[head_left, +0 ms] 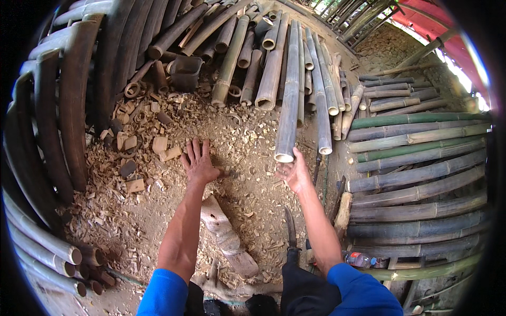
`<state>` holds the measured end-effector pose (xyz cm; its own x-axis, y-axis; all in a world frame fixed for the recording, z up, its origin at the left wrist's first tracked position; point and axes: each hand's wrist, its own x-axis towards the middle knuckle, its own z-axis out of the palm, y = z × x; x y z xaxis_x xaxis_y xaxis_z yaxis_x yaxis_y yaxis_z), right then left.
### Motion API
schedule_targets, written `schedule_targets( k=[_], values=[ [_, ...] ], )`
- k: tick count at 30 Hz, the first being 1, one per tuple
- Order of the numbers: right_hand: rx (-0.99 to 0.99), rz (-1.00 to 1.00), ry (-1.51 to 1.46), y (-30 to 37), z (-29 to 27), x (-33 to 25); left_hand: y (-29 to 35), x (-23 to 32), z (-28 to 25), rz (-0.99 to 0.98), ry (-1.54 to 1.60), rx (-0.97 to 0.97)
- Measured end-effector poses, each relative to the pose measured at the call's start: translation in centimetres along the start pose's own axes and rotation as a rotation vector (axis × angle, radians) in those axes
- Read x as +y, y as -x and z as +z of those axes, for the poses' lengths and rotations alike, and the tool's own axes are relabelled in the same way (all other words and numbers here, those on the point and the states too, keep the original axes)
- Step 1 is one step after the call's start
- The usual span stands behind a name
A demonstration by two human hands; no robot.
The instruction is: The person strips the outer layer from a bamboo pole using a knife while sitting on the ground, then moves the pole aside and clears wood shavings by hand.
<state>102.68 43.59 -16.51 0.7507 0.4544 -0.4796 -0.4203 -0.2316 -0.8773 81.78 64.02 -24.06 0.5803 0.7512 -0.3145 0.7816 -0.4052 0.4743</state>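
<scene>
My left hand (200, 164) is open, fingers spread, palm down above the wood shavings (232, 131), and holds nothing. My right hand (296, 175) is at the near end of a long grey bamboo pole (288, 110). Its thumb is beside the pole's cut rim and its fingers are apart below it; whether they touch the pole is hard to tell. A rough wooden block (227, 237) lies on the ground between my forearms. A curved machete (291, 231) with a dark handle rests near my right forearm.
Several bamboo poles (226, 68) are piled ahead, and a further stack (416, 184) lies at the right. Dark split bamboo (74, 100) leans at the left, with cut poles (47, 253) below. A dark container (185, 72) stands among chips. A plastic bottle (359, 259) lies at lower right.
</scene>
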Motion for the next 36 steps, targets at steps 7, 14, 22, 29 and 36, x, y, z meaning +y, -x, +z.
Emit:
schedule_targets(
  k=[7, 14, 22, 29, 36],
  values=[
    [-0.078, -0.069, -0.103, -1.7, -0.6, -1.8, 1.2, 2.0, -1.2, -0.012, 0.006, -0.045],
    [0.357, -0.262, 0.57, 0.0, 0.5, -0.6, 0.9, 2.4, -0.2, -0.005, 0.022, -0.002],
    [0.178, -0.234, 0.406, -0.7, -2.3, 0.2, 2.0, 4.2, -0.5, -0.006, 0.02, -0.027],
    [0.198, -0.108, 0.6, 13.0, -4.2, 2.7, 4.3, 2.9, 2.4, 0.039, 0.055, 0.117],
    [-0.115, 0.243, 0.314, 33.6, -12.7, 10.3, 10.6, 1.2, 4.2, 0.074, 0.182, 0.138]
  ],
)
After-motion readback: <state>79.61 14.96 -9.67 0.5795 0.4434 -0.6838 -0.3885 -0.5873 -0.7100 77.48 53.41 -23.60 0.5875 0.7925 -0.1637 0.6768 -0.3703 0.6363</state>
